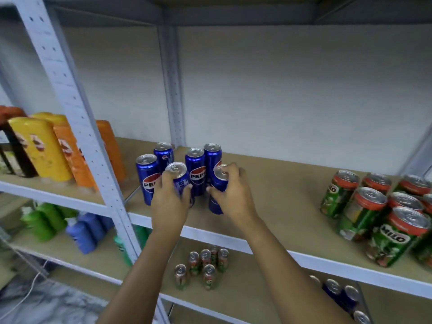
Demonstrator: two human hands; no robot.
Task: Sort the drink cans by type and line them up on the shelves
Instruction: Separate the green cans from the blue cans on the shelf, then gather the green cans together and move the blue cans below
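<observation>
Readable text, placed relative to the left post (77, 127) of the shelf unit:

- Just right of the post: blue can (147, 181), logo reads "PEP", the rest hidden behind a hand.
- Further right, same cluster: second blue can (196, 175), logo reads "PEPS", last letter cut off by a neighbouring can.
- Far right, same shelf: green can (395, 239), red band at top, white lettering "MILO".
- Behind it: another green can (336, 194), partial lettering "ILO".

Labels on the tubes left of the post and on the lower-shelf cans: too blurred to read.
</observation>
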